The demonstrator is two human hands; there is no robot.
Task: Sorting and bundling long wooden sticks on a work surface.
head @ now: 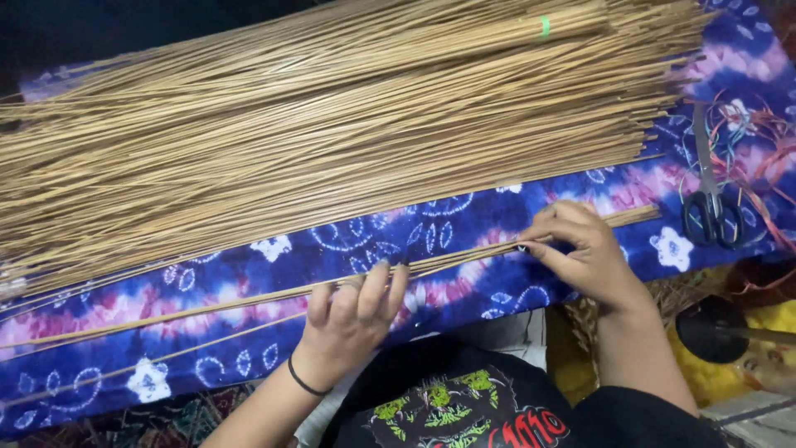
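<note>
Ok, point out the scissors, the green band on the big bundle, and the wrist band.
scissors point(711, 217): head view, on the black handles.
green band point(545, 26): head view, on its visible strip.
wrist band point(305, 383): head view, on the cord crossing the left wrist.

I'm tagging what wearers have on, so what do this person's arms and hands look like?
Both forearms are bare, with no sleeves in view. The left hand has a thin black band around its wrist and what looks like a ring on one finger. The right hand wears nothing visible.

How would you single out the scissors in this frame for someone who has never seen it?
Start at the blue and purple patterned cloth under the big pile of thin tan sticks. Follow it to the right edge, past the stick ends: the scissors lie there, black-handled, the only metal thing.
</note>
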